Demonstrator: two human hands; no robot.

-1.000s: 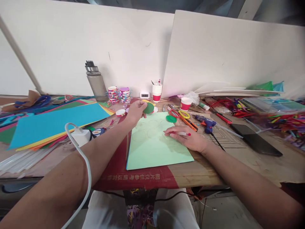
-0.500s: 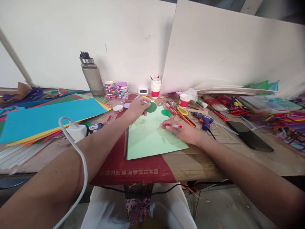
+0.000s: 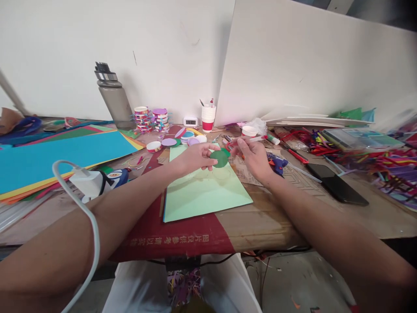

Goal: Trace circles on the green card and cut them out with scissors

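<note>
My left hand (image 3: 198, 156) pinches a dark green paper disc (image 3: 219, 158) and holds it above the far end of a light green sheet (image 3: 202, 191) that has circles drawn on it. My right hand (image 3: 252, 155) is raised just right of the disc, fingers closed round a white pen with a red cap (image 3: 257, 139). The two hands are close together over the sheet's far right corner.
A blue sheet on stacked coloured paper (image 3: 55, 158) lies left, with a white charger and cable (image 3: 85, 182). At the back stand a grey bottle (image 3: 114, 99), taped rolls (image 3: 150, 119) and red-and-white cups (image 3: 207, 118). A blue glue gun (image 3: 276, 161), a black phone (image 3: 335, 188) and coloured sticks (image 3: 384, 163) are right.
My left hand brought the green disc back from the far side to over the sheet. My right hand lifted off the sheet with the pen and rose toward the disc.
</note>
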